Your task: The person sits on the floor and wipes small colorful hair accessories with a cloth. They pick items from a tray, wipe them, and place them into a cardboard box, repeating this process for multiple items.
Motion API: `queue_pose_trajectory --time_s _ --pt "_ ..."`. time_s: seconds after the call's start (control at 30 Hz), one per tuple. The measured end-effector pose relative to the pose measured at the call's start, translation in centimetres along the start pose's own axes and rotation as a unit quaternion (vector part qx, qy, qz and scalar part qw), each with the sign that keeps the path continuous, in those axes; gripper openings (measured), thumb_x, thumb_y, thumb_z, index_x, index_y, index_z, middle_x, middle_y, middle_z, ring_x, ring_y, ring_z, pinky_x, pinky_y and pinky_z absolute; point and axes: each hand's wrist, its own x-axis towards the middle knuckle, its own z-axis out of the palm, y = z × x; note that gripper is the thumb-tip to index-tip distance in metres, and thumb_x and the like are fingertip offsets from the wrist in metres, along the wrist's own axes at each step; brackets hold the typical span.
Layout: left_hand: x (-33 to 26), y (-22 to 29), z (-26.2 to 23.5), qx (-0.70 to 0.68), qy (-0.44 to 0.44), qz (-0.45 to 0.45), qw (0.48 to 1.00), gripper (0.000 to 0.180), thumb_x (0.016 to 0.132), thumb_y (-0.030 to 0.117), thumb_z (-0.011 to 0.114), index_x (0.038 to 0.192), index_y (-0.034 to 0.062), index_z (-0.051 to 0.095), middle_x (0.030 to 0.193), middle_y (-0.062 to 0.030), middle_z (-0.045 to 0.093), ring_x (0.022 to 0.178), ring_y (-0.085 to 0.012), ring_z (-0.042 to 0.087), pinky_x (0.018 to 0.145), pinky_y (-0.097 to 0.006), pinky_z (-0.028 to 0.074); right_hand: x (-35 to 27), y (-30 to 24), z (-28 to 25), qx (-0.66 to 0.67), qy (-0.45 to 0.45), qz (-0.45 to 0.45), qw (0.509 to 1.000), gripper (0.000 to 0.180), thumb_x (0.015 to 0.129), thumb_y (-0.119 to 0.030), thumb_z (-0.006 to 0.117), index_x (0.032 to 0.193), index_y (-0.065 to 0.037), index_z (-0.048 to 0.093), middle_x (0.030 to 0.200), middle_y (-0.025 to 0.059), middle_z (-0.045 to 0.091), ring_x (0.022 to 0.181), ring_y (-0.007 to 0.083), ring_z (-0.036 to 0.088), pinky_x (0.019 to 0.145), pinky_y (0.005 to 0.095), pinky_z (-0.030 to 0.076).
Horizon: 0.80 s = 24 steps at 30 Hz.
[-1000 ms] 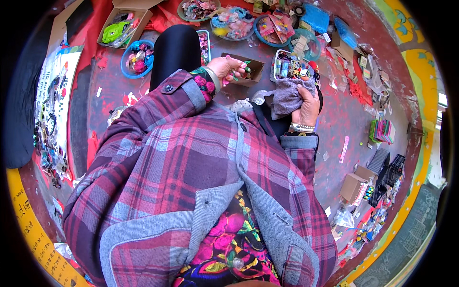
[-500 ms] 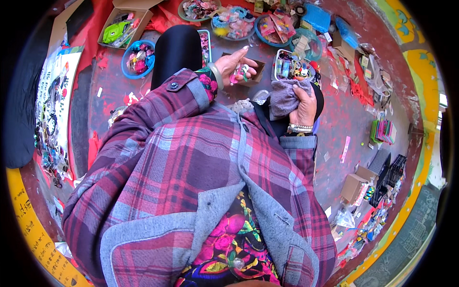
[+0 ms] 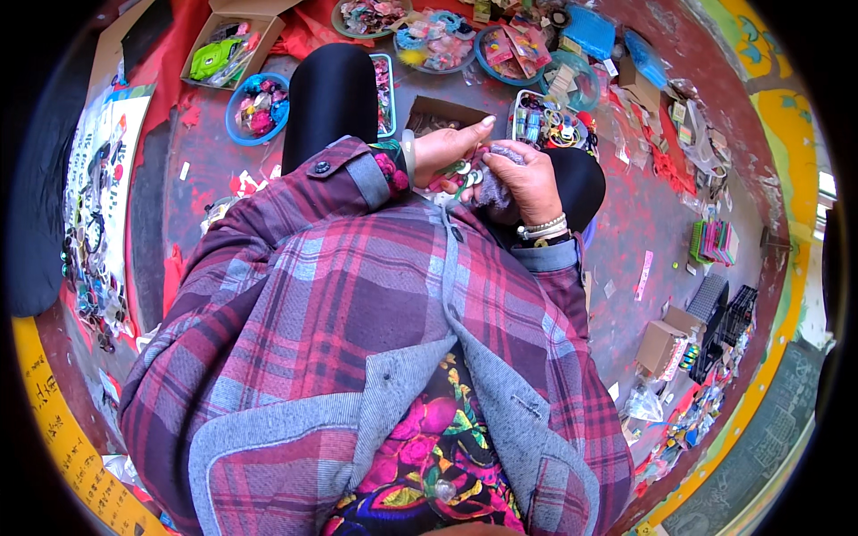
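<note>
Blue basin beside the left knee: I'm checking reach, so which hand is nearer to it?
Left. The left hand is right of the blue basin, past the left knee; the right hand is farther right, holding the purple-grey cloth.

Fisheye on my head looks steeply down, my plaid jacket [image 3: 344, 313] nearest, left hand [image 3: 442, 150] and right hand [image 3: 534, 183] farther out, floor [image 3: 617, 237] around.

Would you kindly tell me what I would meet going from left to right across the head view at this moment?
White printed sheet, blue round basket, black-clad knee, left hand with small colourful pieces, right hand holding a gray cloth, slim pink strip, green-and-pink stack.
</note>
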Motion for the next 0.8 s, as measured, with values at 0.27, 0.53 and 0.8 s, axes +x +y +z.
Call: queue_pose_trajectory --time_s 0.27,0.53,0.8 --pt "0.9 -1.1 -2.0 -0.179 -0.109 -0.047 0.977 0.055 0.092 0.05 0.028 0.094 0.0031 0.056 0.074 -0.0091 0.06 0.064 -0.0212 0.06 0.048 -0.022 0.045 -0.7 0.4 0.0 -0.047 0.059 -0.138 0.987 0.019 0.078 -0.001 0.061 0.095 0.005 0.061 0.082 0.0058 0.063 0.067 0.0086 0.058 0.059 0.0204 0.046" --pt "1.2 -1.3 -2.2 -0.234 -0.171 -0.051 0.956 0.059 0.092 0.048 0.028 0.099 -0.0023 0.057 0.077 -0.0142 0.061 0.058 -0.0194 0.058 0.037 -0.017 0.038 -0.7 1.0 -0.9 0.068 0.099 -0.167 0.979 0.015 0.078 0.0 0.058 0.093 0.002 0.06 0.08 0.0064 0.063 0.07 0.0106 0.058 0.065 0.0206 0.045" --pt "1.2 -1.6 -2.2 -0.217 -0.105 0.028 0.97 0.036 0.091 0.034 0.046 0.088 -0.0007 0.057 0.071 -0.0078 0.059 0.046 -0.0077 0.048 0.031 -0.014 0.024 -0.7 1.5 -2.8 0.127 0.096 -0.16 0.974 0.02 0.076 0.001 0.055 0.096 0.003 0.056 0.083 0.0107 0.063 0.07 0.0131 0.056 0.067 0.0237 0.045"
